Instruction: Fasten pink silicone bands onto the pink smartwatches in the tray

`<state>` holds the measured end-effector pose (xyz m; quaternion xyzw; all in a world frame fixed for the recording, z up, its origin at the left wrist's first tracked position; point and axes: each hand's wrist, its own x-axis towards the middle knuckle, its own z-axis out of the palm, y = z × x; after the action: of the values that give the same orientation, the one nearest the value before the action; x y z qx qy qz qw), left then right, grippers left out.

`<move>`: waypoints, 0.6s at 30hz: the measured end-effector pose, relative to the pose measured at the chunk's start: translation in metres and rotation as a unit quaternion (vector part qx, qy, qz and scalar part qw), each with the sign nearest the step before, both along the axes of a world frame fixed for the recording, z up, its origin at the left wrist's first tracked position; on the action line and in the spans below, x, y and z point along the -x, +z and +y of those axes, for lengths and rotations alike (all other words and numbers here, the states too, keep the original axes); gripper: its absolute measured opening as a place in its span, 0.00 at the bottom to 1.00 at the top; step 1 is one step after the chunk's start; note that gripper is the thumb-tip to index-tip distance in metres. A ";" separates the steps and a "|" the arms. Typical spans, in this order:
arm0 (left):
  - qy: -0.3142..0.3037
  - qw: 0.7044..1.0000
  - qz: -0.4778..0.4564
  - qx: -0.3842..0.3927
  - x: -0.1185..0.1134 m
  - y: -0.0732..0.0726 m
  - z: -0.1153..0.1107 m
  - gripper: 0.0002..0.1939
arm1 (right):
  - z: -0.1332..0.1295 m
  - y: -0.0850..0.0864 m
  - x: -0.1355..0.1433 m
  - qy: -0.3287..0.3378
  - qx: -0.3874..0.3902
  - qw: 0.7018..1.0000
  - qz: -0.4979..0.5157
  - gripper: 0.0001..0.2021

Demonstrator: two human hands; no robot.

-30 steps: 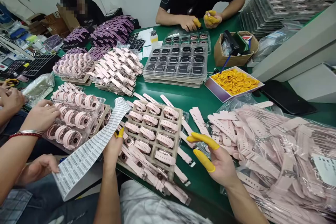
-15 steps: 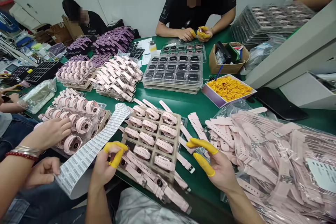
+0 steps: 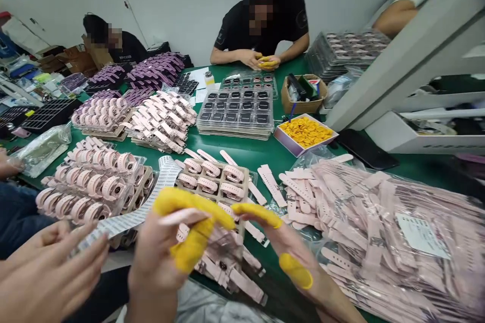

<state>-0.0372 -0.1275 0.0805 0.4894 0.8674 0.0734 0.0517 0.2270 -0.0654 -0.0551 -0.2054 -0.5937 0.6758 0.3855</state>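
Note:
My left hand [image 3: 161,247], with yellow finger cots on thumb and fingers, is closed on a pink watch strap [image 3: 185,216]; motion blur hides whether a watch case hangs from it. Just right of it, my right hand [image 3: 282,245] has thumb and fingers apart, its yellow-covered fingertips close to those of the left. Beneath both hands is a tray [image 3: 248,181] of pink-strapped smartwatches [image 3: 207,184], partly covered by my hands. At its near edge lie more watches [image 3: 244,282] with their straps stretched out.
At left, a co-worker's hands [image 3: 56,262] hold a barcode label sheet [image 3: 136,218]. Bagged pink straps [image 3: 364,222] pile up at right. Beyond are a box of yellow finger cots [image 3: 306,131], stacked trays of black watch faces [image 3: 235,116] and another person [image 3: 265,35]. A slanted grey post [image 3: 401,50] stands at right.
My left hand has risen from the tray's near left corner and moved right with the pink strap. My right hand has come left towards it. The co-worker's hands have come together on the label sheet.

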 end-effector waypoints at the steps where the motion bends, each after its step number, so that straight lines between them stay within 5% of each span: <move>1: -0.047 0.994 -0.072 -0.067 -0.017 -0.008 0.019 0.22 | 0.001 0.003 0.002 0.027 0.016 1.000 0.001 0.28; 3: -0.149 0.929 -0.262 -0.214 -0.049 -0.025 0.056 0.07 | 0.006 0.004 0.007 0.044 0.050 0.998 -0.009 0.17; 5: -0.198 0.837 -0.391 -0.329 -0.069 -0.044 0.088 0.06 | 0.015 -0.003 0.009 -0.008 0.073 0.997 -0.022 0.11; 6: -0.204 0.823 -0.399 -0.349 -0.074 -0.054 0.100 0.06 | 0.021 -0.007 0.007 -0.054 0.080 0.995 -0.020 0.09; 10: -0.273 0.881 -0.259 -0.287 -0.072 -0.099 0.123 0.12 | 0.039 -0.027 -0.009 -0.193 0.106 0.974 0.060 0.16; 14: -0.397 0.866 -0.175 -0.250 -0.072 -0.134 0.121 0.21 | 0.049 -0.037 -0.022 -0.236 0.133 0.954 0.127 0.16; 18: -0.436 0.863 -0.129 -0.220 -0.079 -0.148 0.116 0.24 | 0.051 -0.039 -0.013 -0.354 0.084 0.929 0.071 0.14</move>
<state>0.0413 -0.0113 -0.0679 0.8027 0.5121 0.2948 0.0805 0.2402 -0.0143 -0.0940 -0.3855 -0.3940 0.5557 0.6224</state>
